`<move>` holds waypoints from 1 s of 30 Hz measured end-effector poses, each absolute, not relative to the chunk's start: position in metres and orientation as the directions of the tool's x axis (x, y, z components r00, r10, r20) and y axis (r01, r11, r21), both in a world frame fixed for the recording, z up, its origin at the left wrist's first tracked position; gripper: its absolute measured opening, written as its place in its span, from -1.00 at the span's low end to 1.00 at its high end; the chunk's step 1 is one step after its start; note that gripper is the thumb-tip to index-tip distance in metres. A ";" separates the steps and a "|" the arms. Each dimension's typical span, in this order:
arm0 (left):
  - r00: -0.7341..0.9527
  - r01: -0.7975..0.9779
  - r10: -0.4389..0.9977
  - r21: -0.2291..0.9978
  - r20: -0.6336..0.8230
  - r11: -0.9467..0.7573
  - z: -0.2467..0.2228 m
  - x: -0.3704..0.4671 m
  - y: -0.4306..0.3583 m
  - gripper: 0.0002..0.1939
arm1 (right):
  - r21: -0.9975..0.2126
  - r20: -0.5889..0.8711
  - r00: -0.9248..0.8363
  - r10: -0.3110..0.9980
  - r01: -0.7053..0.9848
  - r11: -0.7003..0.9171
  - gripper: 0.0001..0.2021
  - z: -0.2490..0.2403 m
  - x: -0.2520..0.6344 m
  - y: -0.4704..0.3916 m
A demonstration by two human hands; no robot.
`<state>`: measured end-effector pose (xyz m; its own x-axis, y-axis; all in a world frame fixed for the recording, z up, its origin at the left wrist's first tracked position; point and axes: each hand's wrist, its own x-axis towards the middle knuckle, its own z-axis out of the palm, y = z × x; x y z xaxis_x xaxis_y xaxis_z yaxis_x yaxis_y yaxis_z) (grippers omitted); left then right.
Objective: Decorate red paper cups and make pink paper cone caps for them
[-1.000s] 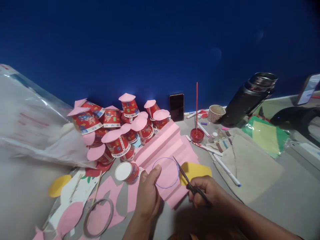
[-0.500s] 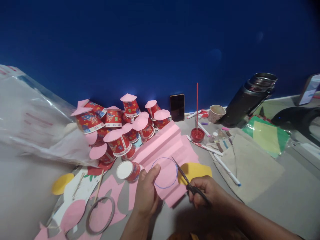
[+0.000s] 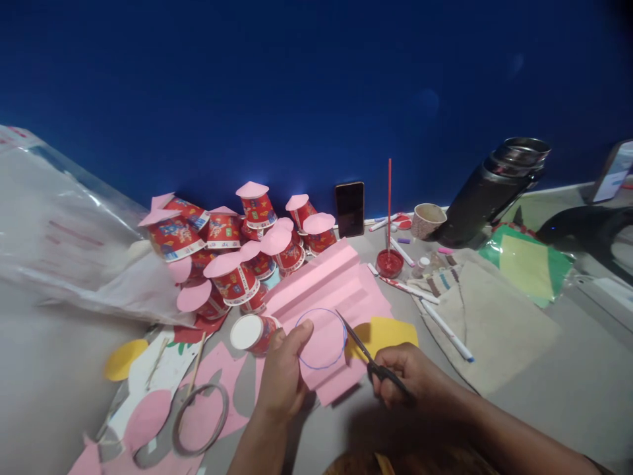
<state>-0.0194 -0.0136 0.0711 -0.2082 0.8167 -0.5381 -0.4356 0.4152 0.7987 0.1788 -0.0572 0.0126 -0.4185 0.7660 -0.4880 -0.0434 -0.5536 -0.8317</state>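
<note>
A creased pink paper sheet (image 3: 326, 277) carries a circle drawn in blue. My left hand (image 3: 285, 366) pinches its near left part, the thumb lying over the circle's left edge. In my right hand (image 3: 403, 376) are black-handled scissors (image 3: 363, 346), their blades pointing up and left at the circle's right side. A yellow paper piece (image 3: 390, 335) lies just behind the scissors. Beside my left hand, a red paper cup (image 3: 267, 333) rests tipped over with its white base showing. Several red cups with pink cone tops (image 3: 235, 280) crowd together farther back.
Pink paper offcuts (image 3: 232, 369) and a grey tape roll (image 3: 200, 420) lie at left, near a large plastic bag (image 3: 64, 264). Behind stand a phone (image 3: 349, 210), a red paint dish (image 3: 389, 264), and a black flask (image 3: 487, 198). Markers and a beige cloth (image 3: 499, 330) lie at right.
The pink sheet and my left hand have shifted slightly left, and the scissors slightly left and up with them. My grip on both looks the same.
</note>
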 end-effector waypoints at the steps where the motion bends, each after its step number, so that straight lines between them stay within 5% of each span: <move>1: -0.205 -0.428 0.819 0.802 -0.536 0.418 0.072 -0.019 -0.013 -0.55 | -0.828 -0.494 -0.416 0.764 -0.043 -0.559 -0.90 0.014 0.179 -0.057; 30: -0.098 -0.272 0.862 0.847 -0.497 0.457 0.064 -0.028 -0.013 -0.47 | -0.827 -0.494 -0.438 0.751 -0.029 -0.561 -0.90 0.009 0.191 -0.061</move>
